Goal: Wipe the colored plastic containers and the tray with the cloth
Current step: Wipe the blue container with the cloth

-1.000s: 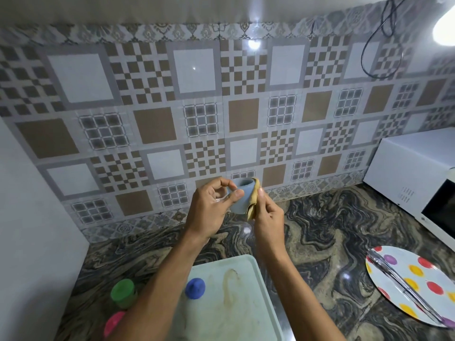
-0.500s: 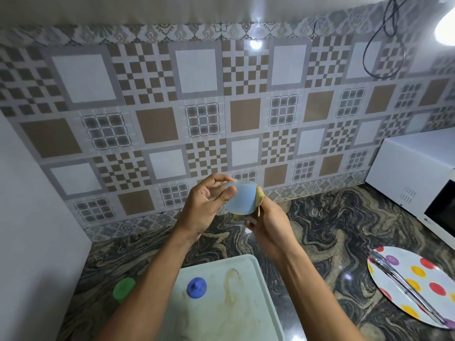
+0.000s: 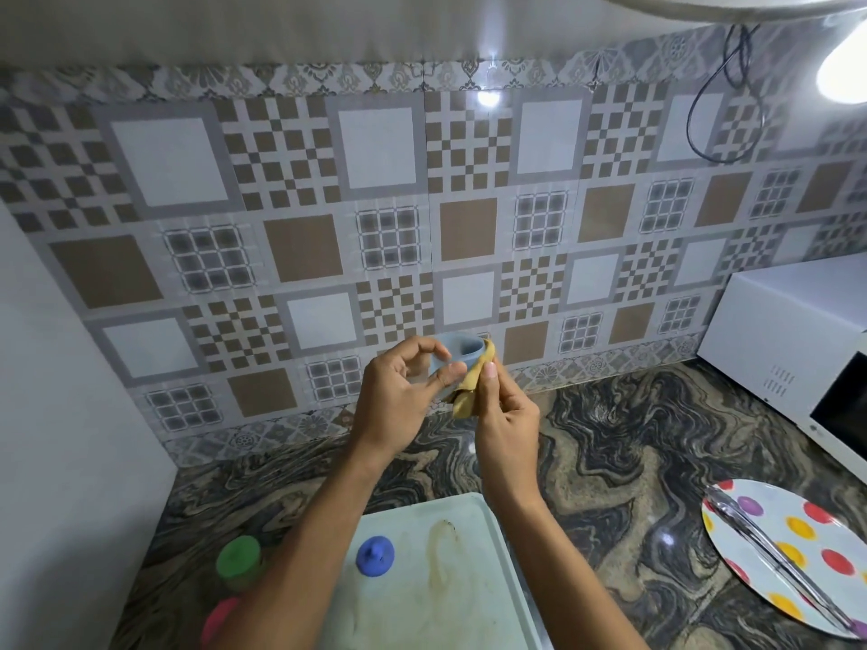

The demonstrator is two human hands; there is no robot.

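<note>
Cup now mouth-up, cloth lower

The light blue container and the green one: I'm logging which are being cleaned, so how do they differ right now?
The light blue container is held up in the left hand, against the cloth in the right hand; the green container stands on the counter, untouched. The blue one's mouth is open; the green one shows a closed top. Both are small.
</note>
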